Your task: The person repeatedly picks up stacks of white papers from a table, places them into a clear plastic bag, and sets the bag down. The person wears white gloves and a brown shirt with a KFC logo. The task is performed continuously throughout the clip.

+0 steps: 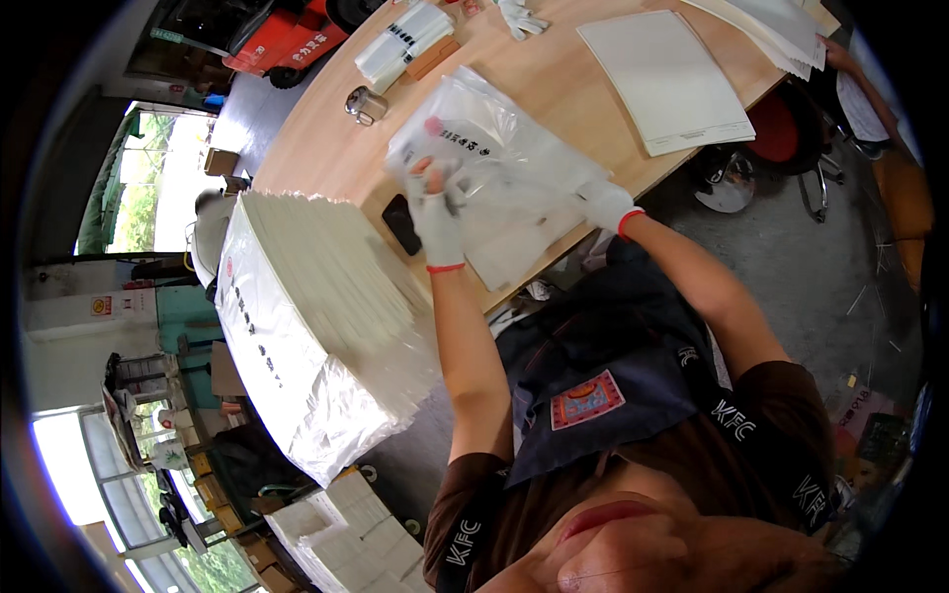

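A clear plastic bag (514, 138) with dark print and a red mark lies across the near side of the round wooden table, over white paper sheets (512, 249). My left hand (435, 212), in a white glove with a red cuff and bare fingertips, is at the bag's left side. Its fingers are curled in against the plastic. At the bag's right end is my right hand (605, 205), gloved the same way; its fingers blur into the pale plastic. Just left of my left hand lies a black phone (401, 224).
A tall paper stack (316, 257), partly wrapped in plastic, stands left of the table (326, 133). On the table are a glass jar (366, 105), a pile of folded bags (405, 44), a white glove (519, 18) and a sheet stack (667, 79). Another person's arm (870, 84) shows far right.
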A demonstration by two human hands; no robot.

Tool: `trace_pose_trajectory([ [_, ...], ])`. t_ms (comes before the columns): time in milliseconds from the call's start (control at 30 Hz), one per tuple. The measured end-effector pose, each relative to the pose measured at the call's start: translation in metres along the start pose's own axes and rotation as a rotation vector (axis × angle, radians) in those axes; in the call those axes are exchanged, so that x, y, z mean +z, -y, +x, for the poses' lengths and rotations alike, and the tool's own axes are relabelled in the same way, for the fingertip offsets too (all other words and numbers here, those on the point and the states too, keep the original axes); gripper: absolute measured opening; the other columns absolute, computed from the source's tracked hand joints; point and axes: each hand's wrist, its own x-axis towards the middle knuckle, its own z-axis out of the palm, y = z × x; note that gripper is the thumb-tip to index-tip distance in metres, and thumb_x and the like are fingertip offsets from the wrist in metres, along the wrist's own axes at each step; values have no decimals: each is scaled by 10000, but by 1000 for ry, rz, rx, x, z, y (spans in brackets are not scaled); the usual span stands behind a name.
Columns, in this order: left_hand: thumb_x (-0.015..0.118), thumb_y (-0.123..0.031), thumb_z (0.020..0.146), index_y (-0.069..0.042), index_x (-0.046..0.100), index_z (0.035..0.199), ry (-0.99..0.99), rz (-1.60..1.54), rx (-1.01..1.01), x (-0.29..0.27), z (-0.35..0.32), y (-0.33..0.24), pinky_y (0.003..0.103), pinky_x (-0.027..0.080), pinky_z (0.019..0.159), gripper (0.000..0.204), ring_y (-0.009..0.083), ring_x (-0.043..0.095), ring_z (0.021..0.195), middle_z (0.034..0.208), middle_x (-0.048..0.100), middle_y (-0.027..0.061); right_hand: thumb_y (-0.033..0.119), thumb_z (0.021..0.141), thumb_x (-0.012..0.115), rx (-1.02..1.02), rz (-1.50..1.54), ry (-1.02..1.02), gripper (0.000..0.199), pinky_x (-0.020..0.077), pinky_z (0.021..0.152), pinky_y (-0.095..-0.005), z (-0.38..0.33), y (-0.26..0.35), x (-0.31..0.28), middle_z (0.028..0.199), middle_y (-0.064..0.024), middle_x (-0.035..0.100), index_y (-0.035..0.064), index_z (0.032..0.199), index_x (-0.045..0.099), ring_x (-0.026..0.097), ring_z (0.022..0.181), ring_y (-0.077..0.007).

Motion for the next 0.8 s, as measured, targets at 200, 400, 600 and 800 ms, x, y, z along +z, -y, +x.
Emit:
trace_pose_trajectory([
  [200, 559, 33, 745, -90, 588, 1038, 412, 929, 467, 76, -48, 21, 344, 461, 555, 319, 213, 595, 642, 758, 601, 97, 199, 852, 521, -313, 398, -470, 269, 500, 726, -397, -40, 80, -30, 938, -126, 631, 80, 1083, 587, 605, 837, -336],
  [400, 616, -24, 663, -127, 566, 915, 697, 998, 619, 119, -145, 2, 406, 467, 529, 277, 277, 613, 632, 690, 583, 90, 207, 831, 559, -349, 431, -330, 257, 500, 718, -427, -50, 67, 6, 941, -162, 627, 102, 1062, 603, 609, 813, -357],
  [600, 464, -115, 935, -25, 528, 1183, 372, 815, 123, 38, -83, 79, 331, 429, 923, 271, 226, 567, 1022, 1096, 593, 114, 214, 811, 597, -385, -6, -388, 247, 500, 710, -456, -37, 0, -20, 944, -199, 622, 124, 1040, 619, 613, 789, -377],
  [800, 482, -100, 943, -33, 558, 1152, 274, 596, -146, 39, -74, 76, 261, 454, 812, 232, 153, 564, 897, 1025, 596, 74, 261, 831, 571, -195, -671, -763, 289, 515, 694, -409, -47, -108, -88, 910, -145, 609, 79, 1055, 558, 614, 782, -321],
])
